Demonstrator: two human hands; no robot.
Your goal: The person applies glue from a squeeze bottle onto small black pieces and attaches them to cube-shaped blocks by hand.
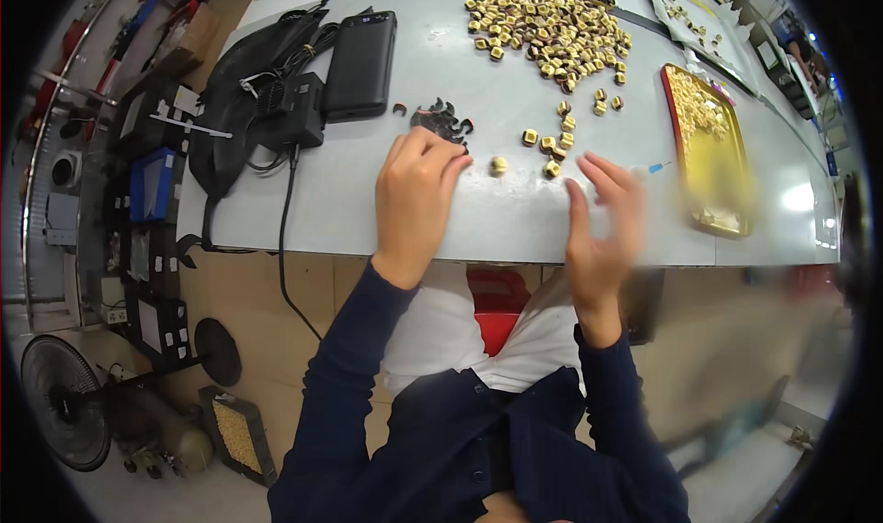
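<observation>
Okay so the left hand (414,184) is down at a small messy pile of curved, glossy black pieces (440,120), fingertips bunched in a pinch, though you can't really tell if that grip has a piece in it since the fingers hide the spot. The right hand (609,219) is a bit blurry, thumb and fingers spread, and no piece shows between them, so that grip looks released, just beside the nearest of the small, chunky gold-and-dark blocks (552,169). Doing this bit well probably comes down to a light touch: one black piece at a time with the very fingertips, since they look thin and tangle-prone, and each block taken by opposite sides so it doesn't skid on the smooth pale-grey bench (349,215). Keeping the black pile well apart from the blocks seems smart too, as a mix-up would be a pain to sort. As for looks, the blocks have shiny gold squarish faces with a paler patch in the middle and dark sides on many of them. Most sit in a big heap toward the far side of the bench, a handful lie loose between that and the hands, and one lone gold-coloured block (498,166) sits between the two hands. The black pieces look like little hooks or crescents, a few with a reddish edge, just beyond the left fingertips.
</observation>
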